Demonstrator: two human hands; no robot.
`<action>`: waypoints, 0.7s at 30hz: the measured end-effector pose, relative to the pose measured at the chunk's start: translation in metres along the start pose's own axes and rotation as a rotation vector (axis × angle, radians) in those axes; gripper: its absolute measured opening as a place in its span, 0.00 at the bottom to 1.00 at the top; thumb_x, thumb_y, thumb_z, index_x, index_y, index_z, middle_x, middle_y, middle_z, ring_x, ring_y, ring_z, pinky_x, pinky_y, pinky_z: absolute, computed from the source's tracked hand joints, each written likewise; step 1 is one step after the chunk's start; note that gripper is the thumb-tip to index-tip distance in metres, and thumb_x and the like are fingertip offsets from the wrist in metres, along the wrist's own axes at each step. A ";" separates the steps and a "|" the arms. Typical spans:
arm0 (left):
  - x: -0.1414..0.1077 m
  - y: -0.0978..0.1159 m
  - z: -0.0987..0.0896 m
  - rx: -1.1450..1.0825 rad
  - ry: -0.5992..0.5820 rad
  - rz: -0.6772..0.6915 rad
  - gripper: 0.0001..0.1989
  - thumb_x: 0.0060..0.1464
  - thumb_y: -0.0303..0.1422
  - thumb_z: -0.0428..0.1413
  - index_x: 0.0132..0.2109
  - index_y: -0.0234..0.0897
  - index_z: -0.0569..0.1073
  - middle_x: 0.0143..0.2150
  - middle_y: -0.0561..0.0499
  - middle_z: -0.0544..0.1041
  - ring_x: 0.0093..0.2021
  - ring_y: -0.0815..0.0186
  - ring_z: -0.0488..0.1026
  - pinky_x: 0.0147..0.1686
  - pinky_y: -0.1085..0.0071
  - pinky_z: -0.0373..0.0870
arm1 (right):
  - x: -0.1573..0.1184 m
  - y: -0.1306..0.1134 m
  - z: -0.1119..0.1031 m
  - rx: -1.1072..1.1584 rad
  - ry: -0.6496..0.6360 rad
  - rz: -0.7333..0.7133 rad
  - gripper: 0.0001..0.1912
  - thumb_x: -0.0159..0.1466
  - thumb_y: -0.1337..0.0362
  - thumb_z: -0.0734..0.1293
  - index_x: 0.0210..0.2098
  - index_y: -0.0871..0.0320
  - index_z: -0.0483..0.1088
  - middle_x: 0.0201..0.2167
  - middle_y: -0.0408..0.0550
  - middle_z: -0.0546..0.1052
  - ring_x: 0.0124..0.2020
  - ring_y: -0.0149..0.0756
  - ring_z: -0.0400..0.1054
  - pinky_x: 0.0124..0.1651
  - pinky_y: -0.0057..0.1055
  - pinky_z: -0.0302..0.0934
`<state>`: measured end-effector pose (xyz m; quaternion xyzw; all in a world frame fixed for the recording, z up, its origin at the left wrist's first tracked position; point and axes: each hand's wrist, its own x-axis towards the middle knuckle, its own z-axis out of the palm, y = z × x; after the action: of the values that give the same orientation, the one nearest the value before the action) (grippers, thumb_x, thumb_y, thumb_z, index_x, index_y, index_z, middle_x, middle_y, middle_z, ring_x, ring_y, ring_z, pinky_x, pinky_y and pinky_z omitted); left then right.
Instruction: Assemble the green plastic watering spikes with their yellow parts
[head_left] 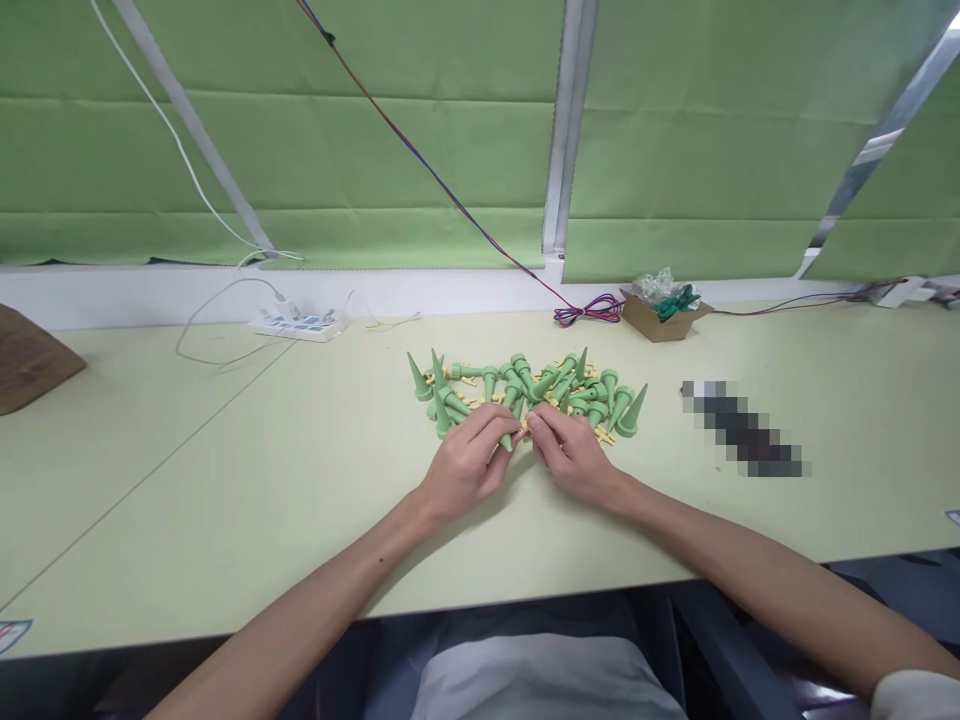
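Observation:
A pile of green plastic cone-shaped spikes (pixel 520 365) with small yellow parts among them lies on the pale table (pixel 247 480). At the pile's near edge my left hand (pixel 469 458) is closed around a green spike (pixel 507 441), whose tip points down toward me. My right hand (pixel 574 455) meets it from the right, its thumb and fingers pinched on a small yellow piece (pixel 524 427) at the spike's wide end. The fingertips of both hands nearly touch, and they partly cover the piece.
Behind the pile, to the right, sits a small cardboard box (pixel 658 322) with clear and green plastic, beside coiled red-blue wire (pixel 592 311). A power strip (pixel 300 326) with white cables is at back left. A brown object (pixel 34 360) lies far left, a blurred dark item (pixel 746 430) right.

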<state>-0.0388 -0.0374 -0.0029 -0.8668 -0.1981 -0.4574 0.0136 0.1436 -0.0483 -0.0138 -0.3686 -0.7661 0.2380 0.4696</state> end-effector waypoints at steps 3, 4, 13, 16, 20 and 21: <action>-0.001 0.000 0.001 0.002 0.003 0.002 0.11 0.57 0.19 0.52 0.45 0.37 0.67 0.39 0.46 0.73 0.41 0.64 0.72 0.38 0.68 0.72 | 0.000 0.000 0.000 -0.007 -0.007 0.001 0.16 0.73 0.60 0.54 0.28 0.55 0.56 0.19 0.38 0.60 0.19 0.29 0.54 0.26 0.29 0.50; -0.001 0.000 0.001 0.004 0.002 0.001 0.11 0.58 0.20 0.52 0.45 0.37 0.67 0.39 0.46 0.73 0.41 0.64 0.72 0.38 0.68 0.72 | 0.000 0.000 0.000 -0.011 -0.010 0.004 0.16 0.73 0.59 0.54 0.28 0.55 0.56 0.19 0.38 0.61 0.19 0.29 0.54 0.26 0.29 0.50; -0.001 0.000 0.001 -0.005 -0.010 -0.013 0.10 0.59 0.21 0.51 0.44 0.38 0.67 0.39 0.46 0.74 0.41 0.63 0.72 0.37 0.67 0.72 | 0.001 -0.001 0.000 -0.034 -0.002 0.001 0.18 0.73 0.58 0.53 0.27 0.55 0.55 0.18 0.38 0.60 0.19 0.29 0.53 0.26 0.28 0.50; -0.002 -0.001 0.001 -0.012 -0.010 -0.012 0.10 0.58 0.20 0.51 0.45 0.38 0.67 0.39 0.46 0.74 0.41 0.63 0.72 0.38 0.67 0.72 | 0.001 0.000 0.000 -0.038 0.001 -0.002 0.18 0.73 0.59 0.53 0.26 0.55 0.54 0.18 0.38 0.59 0.19 0.29 0.52 0.26 0.28 0.49; -0.002 -0.001 0.001 -0.013 -0.011 -0.002 0.11 0.58 0.20 0.51 0.45 0.38 0.67 0.39 0.45 0.74 0.41 0.63 0.72 0.38 0.67 0.72 | 0.001 0.001 0.000 -0.045 -0.001 -0.004 0.18 0.73 0.58 0.53 0.26 0.55 0.54 0.19 0.38 0.59 0.19 0.29 0.52 0.26 0.28 0.49; -0.002 -0.001 0.001 -0.013 -0.009 -0.002 0.11 0.58 0.20 0.51 0.45 0.38 0.67 0.39 0.45 0.74 0.41 0.63 0.72 0.38 0.67 0.72 | 0.001 0.001 0.000 -0.048 -0.001 -0.004 0.18 0.73 0.58 0.53 0.26 0.55 0.54 0.19 0.38 0.59 0.19 0.29 0.52 0.26 0.28 0.49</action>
<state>-0.0389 -0.0370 -0.0051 -0.8687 -0.1962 -0.4547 0.0067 0.1435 -0.0473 -0.0142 -0.3781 -0.7726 0.2188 0.4608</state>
